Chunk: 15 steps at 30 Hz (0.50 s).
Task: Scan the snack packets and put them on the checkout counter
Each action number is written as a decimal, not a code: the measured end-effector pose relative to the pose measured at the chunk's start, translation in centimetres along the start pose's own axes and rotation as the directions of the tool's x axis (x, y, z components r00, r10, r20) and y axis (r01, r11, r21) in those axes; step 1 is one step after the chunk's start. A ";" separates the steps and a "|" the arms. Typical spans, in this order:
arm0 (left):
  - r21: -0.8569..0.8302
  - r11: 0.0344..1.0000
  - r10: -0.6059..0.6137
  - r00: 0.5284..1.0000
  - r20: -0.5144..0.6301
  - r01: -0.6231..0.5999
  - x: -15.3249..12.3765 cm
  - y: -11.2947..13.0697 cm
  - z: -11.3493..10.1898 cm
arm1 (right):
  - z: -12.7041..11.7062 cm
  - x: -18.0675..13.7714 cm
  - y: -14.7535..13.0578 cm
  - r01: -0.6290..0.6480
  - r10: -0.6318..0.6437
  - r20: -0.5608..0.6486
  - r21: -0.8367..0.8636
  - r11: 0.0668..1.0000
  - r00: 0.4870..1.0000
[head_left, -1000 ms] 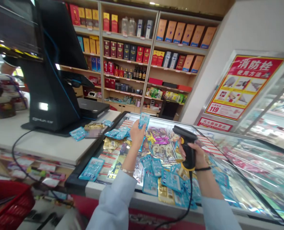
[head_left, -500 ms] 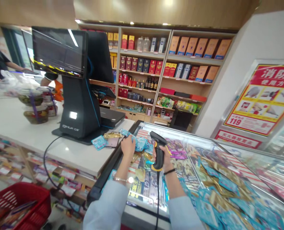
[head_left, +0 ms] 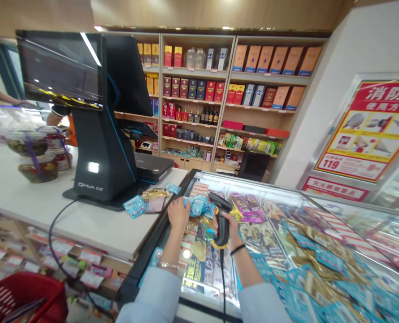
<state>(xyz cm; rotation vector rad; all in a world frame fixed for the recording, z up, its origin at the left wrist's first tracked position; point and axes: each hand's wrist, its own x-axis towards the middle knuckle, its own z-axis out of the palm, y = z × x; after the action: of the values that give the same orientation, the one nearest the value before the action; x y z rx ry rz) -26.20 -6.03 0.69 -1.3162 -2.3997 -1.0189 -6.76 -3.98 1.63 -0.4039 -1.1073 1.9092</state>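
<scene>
My left hand (head_left: 178, 214) rests palm down on the glass freezer lid (head_left: 280, 193), its fingers against a small heap of blue snack packets (head_left: 198, 205); whether it grips one I cannot tell. My right hand (head_left: 229, 229) grips a black barcode scanner (head_left: 221, 217) with a yellow base, its head pointing left over that heap. The scanner's cable hangs down between my forearms. More blue and gold packets (head_left: 315, 273) cover the lid to the right.
A black checkout terminal (head_left: 97, 121) stands on the white counter (head_left: 21, 197), with loose packets (head_left: 134, 207) by its base. Jars in a plastic bag (head_left: 38, 154) sit at far left. A red basket (head_left: 24, 298) is below. Shelves of boxes (head_left: 219, 89) line the back wall.
My left hand came down from holding a blue packet in the air to the heap on the lid. The scanner moved left beside it. The view swung left and up.
</scene>
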 end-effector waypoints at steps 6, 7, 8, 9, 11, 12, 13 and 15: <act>-0.053 0.998 -0.018 0.998 -0.054 0.015 0.3 -0.9 0.4 | 0.0 -0.1 0.2 0.020 -0.020 0.001 -0.012 1.000 1.000; -0.057 0.998 -0.017 0.999 -0.038 0.014 0.3 -1.0 0.5 | 0.0 -0.1 0.2 0.021 -0.020 0.009 -0.012 1.000 1.000; -0.057 0.998 -0.014 1.000 -0.023 0.013 0.4 -1.0 0.5 | -0.1 -0.1 0.1 0.017 -0.017 0.018 -0.012 1.000 1.000; -0.053 0.998 -0.014 1.000 -0.013 0.014 0.4 -1.0 0.6 | -0.2 0.0 0.1 0.011 -0.010 0.027 -0.011 1.000 1.000; -0.046 0.999 -0.023 1.000 -0.009 0.023 0.4 -0.9 0.6 | -0.3 0.1 0.1 0.000 0.001 0.039 -0.009 1.000 0.999; -0.046 0.998 -0.033 0.999 -0.011 0.032 0.5 -0.9 0.6 | -0.3 0.1 0.1 -0.002 0.003 0.040 -0.006 1.000 0.999; -0.051 0.998 -0.039 0.999 -0.013 0.038 0.6 -0.8 0.5 | -0.3 0.1 0.1 -0.001 0.001 0.040 -0.002 1.000 0.999; -0.072 0.997 -0.041 0.999 -0.014 0.040 0.7 -0.8 0.1 | -0.2 0.1 -0.1 0.006 -0.007 0.041 0.007 1.000 0.999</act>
<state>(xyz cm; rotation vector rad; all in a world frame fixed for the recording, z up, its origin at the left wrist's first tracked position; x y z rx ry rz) -27.25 -5.76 0.59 -1.2826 -2.4087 -1.1318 -6.63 -3.80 1.61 -0.3583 -1.1268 1.9226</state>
